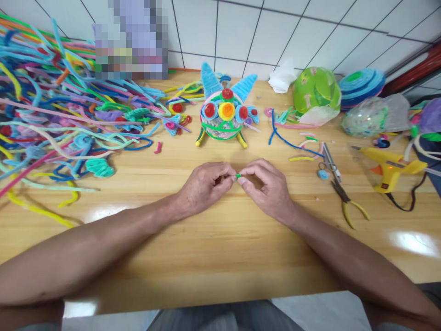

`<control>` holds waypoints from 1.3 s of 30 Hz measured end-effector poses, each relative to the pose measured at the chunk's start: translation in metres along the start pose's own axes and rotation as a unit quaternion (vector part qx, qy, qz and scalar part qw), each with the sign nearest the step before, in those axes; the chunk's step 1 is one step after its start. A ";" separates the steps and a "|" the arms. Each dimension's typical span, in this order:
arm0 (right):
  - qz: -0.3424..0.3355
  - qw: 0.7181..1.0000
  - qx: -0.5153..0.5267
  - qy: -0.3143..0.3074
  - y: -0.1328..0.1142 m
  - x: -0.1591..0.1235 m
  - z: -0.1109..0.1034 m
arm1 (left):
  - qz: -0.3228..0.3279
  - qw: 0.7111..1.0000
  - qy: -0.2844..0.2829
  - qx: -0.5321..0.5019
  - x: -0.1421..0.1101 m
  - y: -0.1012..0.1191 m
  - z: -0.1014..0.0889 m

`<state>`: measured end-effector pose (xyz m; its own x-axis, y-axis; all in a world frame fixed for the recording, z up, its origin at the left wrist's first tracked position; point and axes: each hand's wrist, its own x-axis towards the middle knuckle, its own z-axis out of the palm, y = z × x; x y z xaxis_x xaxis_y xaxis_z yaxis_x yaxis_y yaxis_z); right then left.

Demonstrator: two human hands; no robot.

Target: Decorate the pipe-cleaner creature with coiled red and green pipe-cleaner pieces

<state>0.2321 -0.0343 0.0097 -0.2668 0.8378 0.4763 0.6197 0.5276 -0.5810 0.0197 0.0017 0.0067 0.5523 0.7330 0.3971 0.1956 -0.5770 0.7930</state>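
Above the middle of the wooden table, my left hand (208, 186) and my right hand (267, 187) meet fingertip to fingertip. Both pinch a small green piece of pipe cleaner (238, 175), most of it hidden by the fingers. Just beyond them stands a pipe-cleaner figure (223, 127) with blue pointed ears, red and orange round parts on its front and dark, yellow-tipped legs. Neither hand touches it.
Loose pipe cleaners (69, 124) heap up at the left. On the right lie pliers (345, 198), scissors (330, 161) and a yellow glue gun (389, 165). Behind them are a green ball-like object (315, 92) and a blue coiled disc (361, 85). A tiled wall (234, 37) bounds the back.
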 end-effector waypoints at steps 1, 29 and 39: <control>-0.001 1.000 -0.003 0.001 0.000 0.000 0.000 | -0.002 1.000 0.001 -0.001 0.000 0.000 0.000; 0.043 0.999 0.008 -0.025 0.001 0.001 0.002 | -0.036 0.999 0.006 -0.041 0.001 -0.003 0.001; 0.086 0.995 0.045 0.032 -0.015 0.021 -0.021 | -0.131 0.972 0.049 -0.190 0.007 -0.002 -0.005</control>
<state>0.2327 -0.0282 0.0424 -0.1133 0.9077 0.4041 0.5826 0.3901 -0.7131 0.0190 0.0097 0.0100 0.4398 0.8787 0.1858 -0.0040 -0.2050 0.9788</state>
